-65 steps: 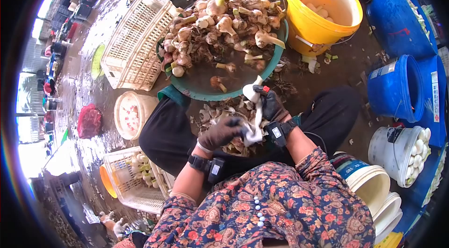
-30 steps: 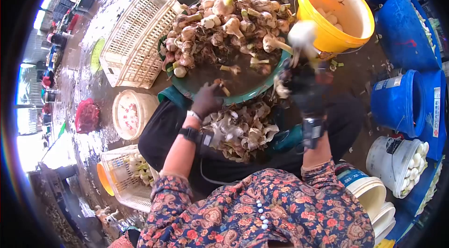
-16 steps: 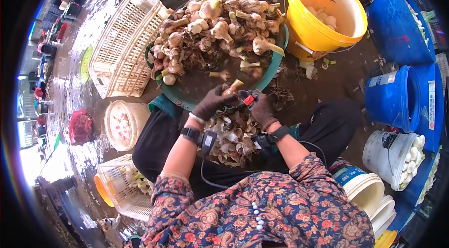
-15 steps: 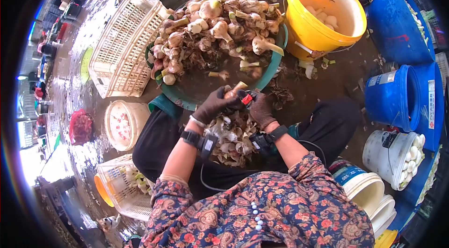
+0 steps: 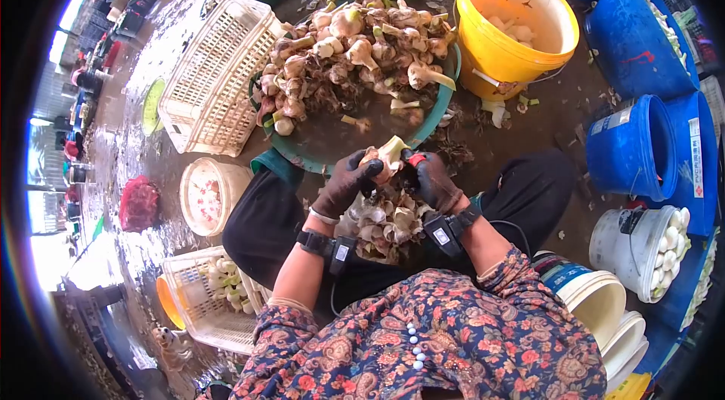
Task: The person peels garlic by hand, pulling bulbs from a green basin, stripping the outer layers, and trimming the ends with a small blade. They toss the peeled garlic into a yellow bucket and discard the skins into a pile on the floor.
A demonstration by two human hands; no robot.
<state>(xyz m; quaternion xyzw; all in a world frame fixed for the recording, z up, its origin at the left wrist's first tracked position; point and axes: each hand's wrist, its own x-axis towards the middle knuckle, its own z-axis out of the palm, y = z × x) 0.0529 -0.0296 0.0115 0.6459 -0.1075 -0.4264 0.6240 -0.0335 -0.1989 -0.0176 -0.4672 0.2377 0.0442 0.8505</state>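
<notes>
My left hand (image 5: 349, 180), in a dark brown glove, is closed around a garlic bulb (image 5: 387, 161) with a pale stem. My right hand (image 5: 434, 181), gloved too, is wrapped round a small red tool (image 5: 415, 160) beside the stem; its working end is hard to make out. Just beyond my hands stands a green tub (image 5: 447, 102) heaped with unpeeled garlic (image 5: 361, 53). Loose papery peelings (image 5: 385, 223) lie below my hands, between my legs.
White crates (image 5: 215, 72) and a white bucket (image 5: 240, 180) stand left. At right are a yellow bucket (image 5: 483, 45) with peeled bulbs, a blue bucket (image 5: 619, 151) and a white bucket (image 5: 615, 241) of peeled garlic. A basket (image 5: 189, 290) sits at lower left.
The bulb in my left hand has turned, showing more of its body and pale stem. My right hand has shifted slightly right with the red tool. The whole view has shifted slightly.
</notes>
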